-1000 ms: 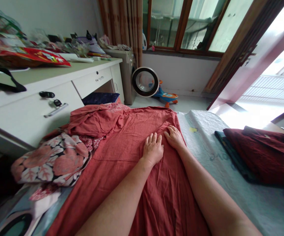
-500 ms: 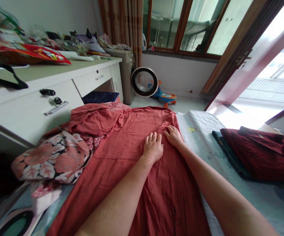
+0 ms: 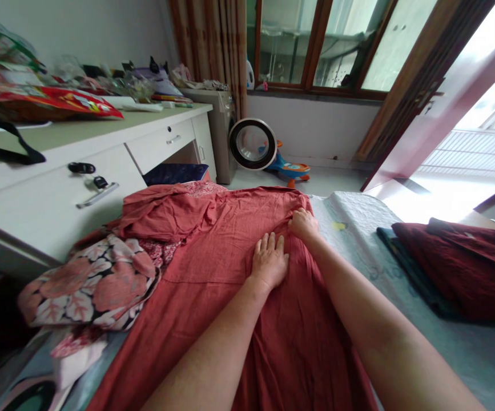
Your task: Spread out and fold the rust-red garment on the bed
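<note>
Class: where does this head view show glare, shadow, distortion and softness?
Head view: daylight washes out the doorway; head view, lower left: shadow beside the floral cloth; head view, right: the door frame leans, likely lens distortion; head view: the red packet looks soft, the left hand clearer.

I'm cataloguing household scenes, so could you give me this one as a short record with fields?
Left hand: palm down, flat on the red cloth
Right hand: fingers curled at the cloth's far right edge; grip unclear
Under the cloth: pale blue cover
Left of the cloth: bunched floral fabric
Right of the cloth: folded dark red fabric
Background: white desk, open round washer door
</note>
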`<action>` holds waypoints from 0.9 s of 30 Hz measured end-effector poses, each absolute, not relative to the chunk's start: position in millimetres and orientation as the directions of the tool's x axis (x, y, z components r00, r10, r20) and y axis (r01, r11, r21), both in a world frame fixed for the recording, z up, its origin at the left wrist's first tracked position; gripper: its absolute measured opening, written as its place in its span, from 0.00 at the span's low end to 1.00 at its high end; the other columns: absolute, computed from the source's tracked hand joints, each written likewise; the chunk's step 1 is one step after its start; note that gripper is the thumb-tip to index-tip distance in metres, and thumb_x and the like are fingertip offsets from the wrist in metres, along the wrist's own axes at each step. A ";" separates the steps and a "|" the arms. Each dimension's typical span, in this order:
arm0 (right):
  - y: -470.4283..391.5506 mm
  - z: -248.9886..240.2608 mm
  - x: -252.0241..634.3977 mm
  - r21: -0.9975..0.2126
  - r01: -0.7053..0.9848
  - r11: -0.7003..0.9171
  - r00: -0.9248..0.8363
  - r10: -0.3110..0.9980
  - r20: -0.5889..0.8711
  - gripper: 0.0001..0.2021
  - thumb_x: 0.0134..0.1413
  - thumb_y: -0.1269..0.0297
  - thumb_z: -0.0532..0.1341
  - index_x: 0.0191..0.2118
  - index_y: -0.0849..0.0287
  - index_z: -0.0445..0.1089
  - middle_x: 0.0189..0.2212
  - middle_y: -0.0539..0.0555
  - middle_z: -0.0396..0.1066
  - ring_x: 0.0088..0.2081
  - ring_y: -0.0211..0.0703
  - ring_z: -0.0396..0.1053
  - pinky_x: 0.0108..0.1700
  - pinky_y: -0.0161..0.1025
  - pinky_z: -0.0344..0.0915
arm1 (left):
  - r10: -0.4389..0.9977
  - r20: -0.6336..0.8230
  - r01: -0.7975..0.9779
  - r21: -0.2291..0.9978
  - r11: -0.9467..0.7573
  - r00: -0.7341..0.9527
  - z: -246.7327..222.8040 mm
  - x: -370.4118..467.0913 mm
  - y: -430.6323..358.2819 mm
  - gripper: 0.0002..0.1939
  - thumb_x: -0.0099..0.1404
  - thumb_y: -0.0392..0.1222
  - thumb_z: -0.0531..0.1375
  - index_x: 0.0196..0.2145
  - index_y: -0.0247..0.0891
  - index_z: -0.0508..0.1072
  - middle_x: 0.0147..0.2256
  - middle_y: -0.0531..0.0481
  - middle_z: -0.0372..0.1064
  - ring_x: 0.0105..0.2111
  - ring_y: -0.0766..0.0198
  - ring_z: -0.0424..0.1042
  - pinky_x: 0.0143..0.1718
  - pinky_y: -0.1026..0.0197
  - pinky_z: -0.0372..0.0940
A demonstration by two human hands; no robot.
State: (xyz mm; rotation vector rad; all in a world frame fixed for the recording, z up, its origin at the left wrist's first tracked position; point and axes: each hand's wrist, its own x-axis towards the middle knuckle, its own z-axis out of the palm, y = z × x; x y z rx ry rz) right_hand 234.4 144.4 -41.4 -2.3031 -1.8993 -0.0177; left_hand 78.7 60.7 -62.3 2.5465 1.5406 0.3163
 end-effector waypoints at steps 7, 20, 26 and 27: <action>144.8 -59.4 240.4 -0.159 0.975 -0.156 0.197 0.939 0.281 0.16 0.62 0.65 0.49 0.45 0.61 0.72 0.48 0.62 0.70 0.50 0.54 0.64 0.53 0.48 0.59 | 0.883 0.125 0.851 0.235 -0.470 0.453 -62.6 78.4 59.8 0.30 0.72 0.48 0.50 0.66 0.32 0.56 0.66 0.34 0.52 0.67 0.46 0.50 0.65 0.45 0.50; 149.8 -65.1 244.9 -0.233 0.966 -0.113 0.175 0.948 0.266 0.17 0.60 0.66 0.49 0.50 0.60 0.70 0.53 0.62 0.68 0.55 0.54 0.62 0.57 0.49 0.56 | 0.884 0.125 0.856 0.221 -0.467 0.450 -61.8 78.6 58.4 0.29 0.72 0.48 0.49 0.66 0.32 0.56 0.66 0.34 0.53 0.67 0.46 0.50 0.65 0.45 0.49; 157.9 -73.5 249.0 -0.246 0.966 -0.076 0.130 0.969 0.210 0.24 0.61 0.66 0.47 0.62 0.57 0.61 0.65 0.58 0.58 0.66 0.49 0.51 0.65 0.51 0.48 | 0.885 0.133 0.860 0.210 -0.465 0.446 -63.8 78.6 58.0 0.29 0.72 0.49 0.48 0.66 0.32 0.56 0.66 0.34 0.53 0.67 0.47 0.51 0.65 0.45 0.49; 158.7 -74.5 249.4 -0.244 0.967 -0.080 0.131 0.971 0.199 0.25 0.61 0.65 0.47 0.63 0.57 0.60 0.66 0.57 0.56 0.67 0.50 0.49 0.65 0.52 0.47 | 0.885 0.136 0.861 0.209 -0.464 0.444 -64.2 78.6 58.0 0.29 0.72 0.49 0.48 0.66 0.33 0.56 0.66 0.34 0.53 0.67 0.47 0.51 0.65 0.45 0.49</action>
